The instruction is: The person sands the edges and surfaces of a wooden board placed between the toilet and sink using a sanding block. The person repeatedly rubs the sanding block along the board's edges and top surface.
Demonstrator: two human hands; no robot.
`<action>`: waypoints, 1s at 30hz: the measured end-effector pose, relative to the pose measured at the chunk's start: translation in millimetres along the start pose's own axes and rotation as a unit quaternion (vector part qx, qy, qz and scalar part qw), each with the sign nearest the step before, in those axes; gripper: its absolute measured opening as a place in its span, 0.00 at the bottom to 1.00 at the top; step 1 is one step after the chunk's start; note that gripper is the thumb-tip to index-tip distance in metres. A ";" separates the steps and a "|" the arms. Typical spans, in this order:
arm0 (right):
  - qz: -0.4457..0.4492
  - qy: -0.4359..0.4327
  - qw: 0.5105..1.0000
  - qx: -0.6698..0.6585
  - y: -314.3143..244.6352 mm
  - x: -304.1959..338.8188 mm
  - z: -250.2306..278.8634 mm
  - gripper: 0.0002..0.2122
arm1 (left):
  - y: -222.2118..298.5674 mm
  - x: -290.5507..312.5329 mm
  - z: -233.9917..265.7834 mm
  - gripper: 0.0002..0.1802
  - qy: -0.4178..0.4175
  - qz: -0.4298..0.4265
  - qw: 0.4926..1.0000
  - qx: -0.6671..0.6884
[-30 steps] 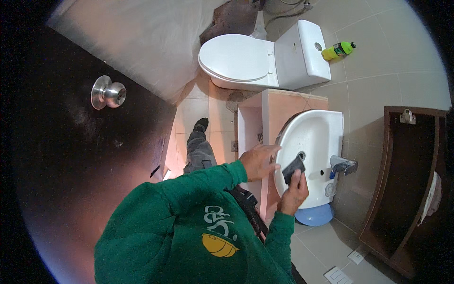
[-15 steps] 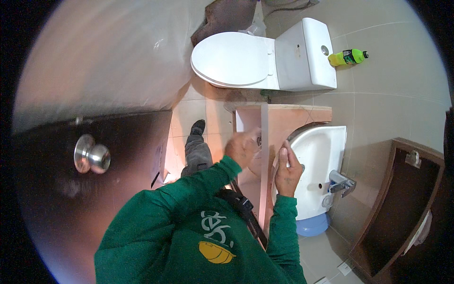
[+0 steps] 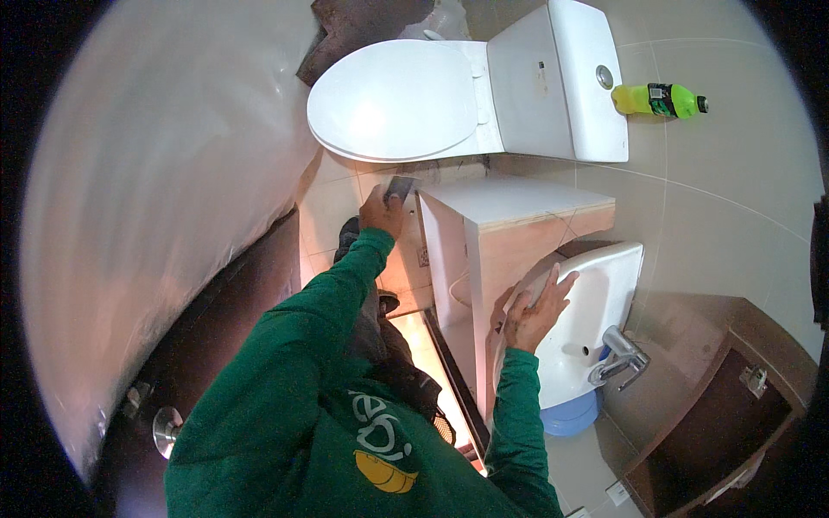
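Note:
My left hand (image 3: 380, 212) reaches low over the floor, just left of the white-and-wood cabinet (image 3: 449, 250). Its fingers are closed around a small dark, flat, rectangular piece (image 3: 400, 187) whose kind I cannot make out. Over the near left rim of the white washbasin (image 3: 580, 332), my right hand (image 3: 534, 312) has its fingers spread and holds nothing; whether it presses on the rim I cannot tell. The cabinet's pale wooden edge stands beside that hand. A chrome faucet (image 3: 620, 357) is mounted at the basin's right side.
A white toilet (image 3: 397, 99) stands beyond the cabinet, with a yellow-green bottle (image 3: 661, 100) on its tank side. At the lower right hangs an open brown cabinet (image 3: 708, 423). A dark door with a round knob (image 3: 166, 430) is at left. A blue basin (image 3: 572, 414) sits below the washbasin.
My left hand has moved left and away from the cabinet edge, down toward the floor, and a dark piece now shows in it. My right hand's fingers have spread. The view has shifted.

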State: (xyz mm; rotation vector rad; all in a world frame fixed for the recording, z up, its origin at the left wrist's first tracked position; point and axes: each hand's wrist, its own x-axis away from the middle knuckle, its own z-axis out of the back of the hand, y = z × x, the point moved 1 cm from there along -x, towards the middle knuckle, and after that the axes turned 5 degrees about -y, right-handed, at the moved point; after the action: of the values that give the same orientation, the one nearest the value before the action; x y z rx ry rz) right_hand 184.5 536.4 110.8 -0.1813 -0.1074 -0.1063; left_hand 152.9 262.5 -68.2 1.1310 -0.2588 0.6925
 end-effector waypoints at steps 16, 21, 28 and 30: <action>-0.010 0.059 0.998 -0.007 11.2 1.8 -10.9 0.26 | -116.0 -46.6 -32.6 0.15 -0.099 -0.018 0.991 -0.086; 0.017 0.099 0.995 0.007 13.8 4.3 -10.8 0.23 | -114.3 -40.1 -50.2 0.15 -0.062 -0.058 0.996 0.029; 0.010 0.137 0.991 0.009 10.6 9.3 -16.8 0.21 | -207.0 -86.0 -89.0 0.17 -0.069 -0.034 0.997 0.029; 0.010 0.159 0.987 -0.008 10.0 11.4 -18.5 0.19 | -255.3 -117.4 -110.0 0.20 -0.105 0.000 0.989 0.105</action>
State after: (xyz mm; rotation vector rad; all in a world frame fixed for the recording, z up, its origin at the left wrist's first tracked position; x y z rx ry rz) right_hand 198.7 541.7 92.3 -0.1793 0.2142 -0.1142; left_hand 206.4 253.9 -365.0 1.4081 -0.3716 0.6113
